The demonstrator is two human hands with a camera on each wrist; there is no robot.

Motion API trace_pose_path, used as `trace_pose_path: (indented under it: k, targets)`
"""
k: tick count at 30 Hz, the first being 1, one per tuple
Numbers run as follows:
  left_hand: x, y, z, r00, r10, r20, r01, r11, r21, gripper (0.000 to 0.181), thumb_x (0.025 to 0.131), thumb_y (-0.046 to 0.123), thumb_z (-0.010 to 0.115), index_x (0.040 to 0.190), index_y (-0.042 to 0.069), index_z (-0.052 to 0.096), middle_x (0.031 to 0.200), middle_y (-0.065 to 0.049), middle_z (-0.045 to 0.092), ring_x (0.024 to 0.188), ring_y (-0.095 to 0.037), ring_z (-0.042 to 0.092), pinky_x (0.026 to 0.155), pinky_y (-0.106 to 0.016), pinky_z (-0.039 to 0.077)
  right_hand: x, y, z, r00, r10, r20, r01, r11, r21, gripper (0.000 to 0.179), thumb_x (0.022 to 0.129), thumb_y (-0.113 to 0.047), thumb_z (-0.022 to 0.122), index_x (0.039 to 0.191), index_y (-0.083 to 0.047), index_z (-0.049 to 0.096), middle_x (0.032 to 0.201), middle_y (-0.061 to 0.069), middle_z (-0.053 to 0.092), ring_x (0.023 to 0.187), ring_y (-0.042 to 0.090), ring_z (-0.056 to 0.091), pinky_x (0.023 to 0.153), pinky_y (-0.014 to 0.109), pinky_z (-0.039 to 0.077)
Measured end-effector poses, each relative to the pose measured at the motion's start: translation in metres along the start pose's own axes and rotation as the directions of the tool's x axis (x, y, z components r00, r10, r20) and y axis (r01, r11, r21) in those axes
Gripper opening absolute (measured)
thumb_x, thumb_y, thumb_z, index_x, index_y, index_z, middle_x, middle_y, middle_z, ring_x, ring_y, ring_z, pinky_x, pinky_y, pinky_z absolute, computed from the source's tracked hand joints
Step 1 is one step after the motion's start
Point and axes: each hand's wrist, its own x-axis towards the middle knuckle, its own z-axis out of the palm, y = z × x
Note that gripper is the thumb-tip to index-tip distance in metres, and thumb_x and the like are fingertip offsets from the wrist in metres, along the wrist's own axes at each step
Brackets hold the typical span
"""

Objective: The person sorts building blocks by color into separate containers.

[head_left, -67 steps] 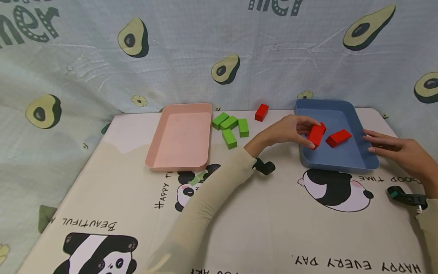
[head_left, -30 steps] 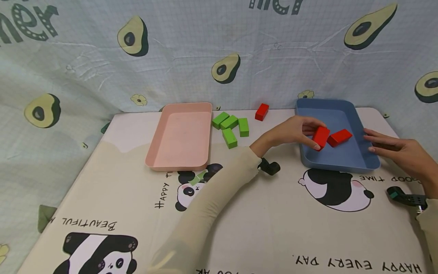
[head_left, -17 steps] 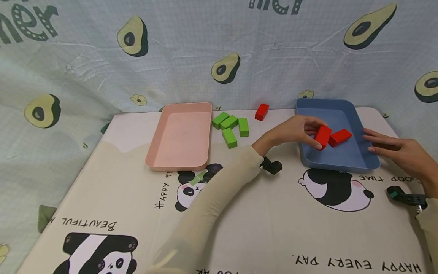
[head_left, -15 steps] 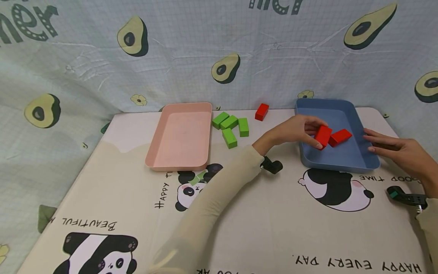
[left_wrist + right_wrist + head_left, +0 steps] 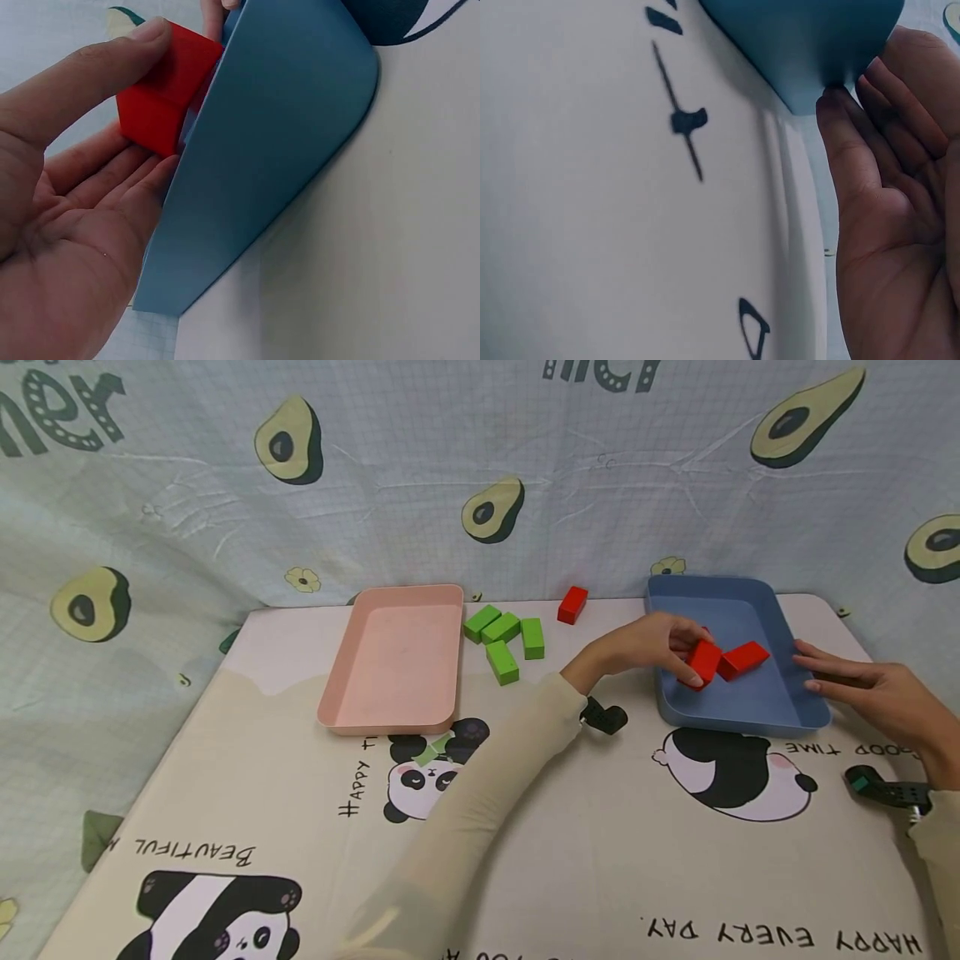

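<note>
In the head view, my left hand (image 5: 648, 642) reaches into the blue tray (image 5: 761, 706) and pinches a red block (image 5: 703, 662) between thumb and fingers. A second red block (image 5: 742, 660) lies on the tray floor just right of the held one. A sliver of red shows behind the held block, mostly hidden. The left wrist view shows the thumb on top of the red block (image 5: 161, 97), close to the tray wall (image 5: 255, 127). My right hand (image 5: 873, 689) has its fingers extended against the tray's right wall; the right wrist view shows the fingertips (image 5: 834, 97) touching it.
Left of the blue tray, several green blocks (image 5: 502, 662) lie on the table beside a pink tray (image 5: 390, 660). Another red block (image 5: 572, 605) sits near the table's back edge. A patterned cloth (image 5: 390, 527) hangs behind the table.
Over about two seconds, my left hand has moved slightly right with the red block, bringing it close to the block in the tray. My right hand stays against the tray wall.
</note>
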Motion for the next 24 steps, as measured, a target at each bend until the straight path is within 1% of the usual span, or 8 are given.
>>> trace_pose_path:
  k: [4,12,13,16,18,20,23,24]
  targets:
    - [0.0014,-0.0001,-0.0005,1.000,-0.016,0.008,0.016,1.000,0.004,0.060,0.080,-0.002,0.083,0.136,0.001,0.061,0.125,-0.002,0.063,0.106,-0.007,0.062,0.088,-0.014,0.053,0.0003,0.0000,-0.0005,1.000,0.014,0.008,-0.014,1.000,0.008,0.063,0.104,-0.043,0.057,0.158,-0.024,0.033,0.159,-0.025,0.023,0.156,0.016,0.004,0.117,0.068,0.011]
    - [0.0005,0.0040,-0.0017,0.999,-0.029,0.030,0.030,0.999,-0.030,0.055,0.082,-0.004,0.081,0.133,-0.001,0.062,0.118,-0.004,0.066,0.103,-0.010,0.063,0.087,-0.018,0.055,-0.0015,-0.0009,-0.0009,1.000,-0.020,-0.008,0.020,1.000,-0.009,0.062,0.104,-0.041,0.058,0.159,-0.027,0.033,0.160,-0.026,0.023,0.155,0.013,0.005,0.115,0.071,0.012]
    - [0.0001,0.0042,-0.0020,0.999,-0.032,0.032,0.034,0.999,-0.038,0.054,0.082,-0.004,0.081,0.133,-0.002,0.062,0.118,-0.004,0.066,0.103,-0.010,0.063,0.087,-0.018,0.055,-0.0020,-0.0011,-0.0010,1.000,-0.021,-0.010,0.021,1.000,-0.013,0.062,0.104,-0.040,0.058,0.159,-0.029,0.032,0.160,-0.025,0.023,0.156,0.015,0.006,0.117,0.067,0.013]
    - [-0.0006,0.0041,-0.0027,0.999,-0.041,0.029,0.043,0.998,-0.056,0.054,0.082,-0.005,0.080,0.133,-0.002,0.061,0.117,-0.004,0.066,0.103,-0.011,0.064,0.087,-0.018,0.055,-0.0034,-0.0023,-0.0016,1.000,-0.029,-0.010,0.029,0.999,-0.022,0.063,0.104,-0.038,0.058,0.160,-0.031,0.031,0.162,-0.022,0.023,0.156,0.020,0.012,0.122,0.039,0.020]
    - [-0.0008,0.0035,-0.0029,0.999,-0.045,0.027,0.047,0.997,-0.061,0.054,0.082,-0.005,0.080,0.133,-0.002,0.061,0.117,-0.004,0.066,0.102,-0.011,0.064,0.087,-0.018,0.055,-0.0041,-0.0035,-0.0022,0.999,-0.032,0.000,0.032,0.999,-0.015,0.063,0.104,-0.037,0.059,0.161,-0.031,0.030,0.163,-0.019,0.021,0.155,0.024,0.014,0.121,0.038,0.021]
    - [-0.0006,0.0028,-0.0031,0.999,-0.048,0.023,0.049,0.997,-0.066,0.054,0.082,-0.005,0.080,0.133,-0.002,0.061,0.116,-0.004,0.066,0.102,-0.010,0.064,0.087,-0.018,0.055,-0.0040,-0.0048,-0.0027,0.999,-0.031,0.010,0.031,1.000,0.000,0.064,0.104,-0.036,0.059,0.161,-0.032,0.028,0.163,-0.019,0.019,0.155,0.030,0.013,0.122,0.045,0.020]
    - [-0.0007,0.0019,-0.0028,0.999,-0.047,0.024,0.048,0.996,-0.070,0.054,0.082,-0.006,0.080,0.133,-0.002,0.061,0.117,-0.005,0.066,0.102,-0.011,0.064,0.087,-0.018,0.055,-0.0035,-0.0064,-0.0033,0.999,-0.024,0.029,0.023,0.999,0.031,0.067,0.104,-0.035,0.059,0.161,-0.035,0.025,0.164,-0.019,0.016,0.154,0.040,0.008,0.112,0.074,0.014]
    - [-0.0008,0.0019,-0.0028,0.999,-0.043,0.026,0.045,0.997,-0.067,0.054,0.083,-0.006,0.080,0.133,-0.002,0.061,0.118,-0.005,0.066,0.102,-0.011,0.064,0.087,-0.018,0.055,-0.0037,-0.0071,-0.0037,0.999,-0.019,0.030,0.018,0.999,0.033,0.068,0.104,-0.035,0.059,0.161,-0.036,0.024,0.164,-0.020,0.015,0.154,0.040,0.007,0.111,0.076,0.013]
